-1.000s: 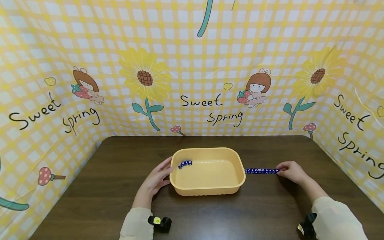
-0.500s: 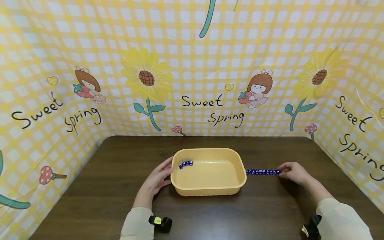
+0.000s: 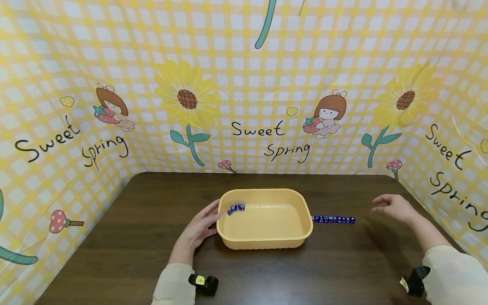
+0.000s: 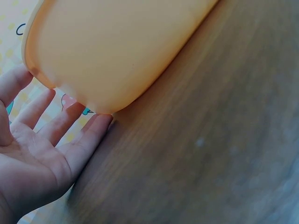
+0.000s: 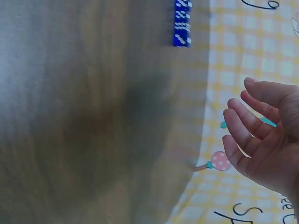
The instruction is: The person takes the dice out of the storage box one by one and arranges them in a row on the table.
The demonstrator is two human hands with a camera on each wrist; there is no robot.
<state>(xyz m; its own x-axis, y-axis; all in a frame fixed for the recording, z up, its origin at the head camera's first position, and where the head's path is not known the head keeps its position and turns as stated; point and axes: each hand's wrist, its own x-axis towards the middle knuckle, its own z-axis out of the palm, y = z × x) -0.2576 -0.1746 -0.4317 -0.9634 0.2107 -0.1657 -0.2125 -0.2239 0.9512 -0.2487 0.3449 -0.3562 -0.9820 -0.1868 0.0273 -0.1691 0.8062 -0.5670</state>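
A yellow plastic basin [image 3: 264, 244] stands on the table, with several blue dice [image 3: 236, 208] in a short curved line at its inner left. From the basin's right side runs a straight row of blue dice with white pips [image 3: 333, 219]. My left hand [image 3: 200, 224] rests its spread fingers against the basin's left end, fingertips touching the wall [image 4: 112, 51] in the left wrist view. Raised over the table to the right of the row, my right hand [image 3: 394, 207] holds nothing, its fingers loosely bent. The row's end [image 5: 182, 25] shows apart from that hand in the right wrist view.
The dark wooden table [image 3: 267, 275] ends at the back against a yellow checked cloth [image 3: 251, 84] printed with flowers, which also hangs along both sides. A black camera [image 3: 206, 284] sits on the left wrist and another [image 3: 415, 280] on the right.
My right hand has left the right end of the dice row, moving up and to the right. The left hand, basin and dice stay in place; the view shifts slightly.
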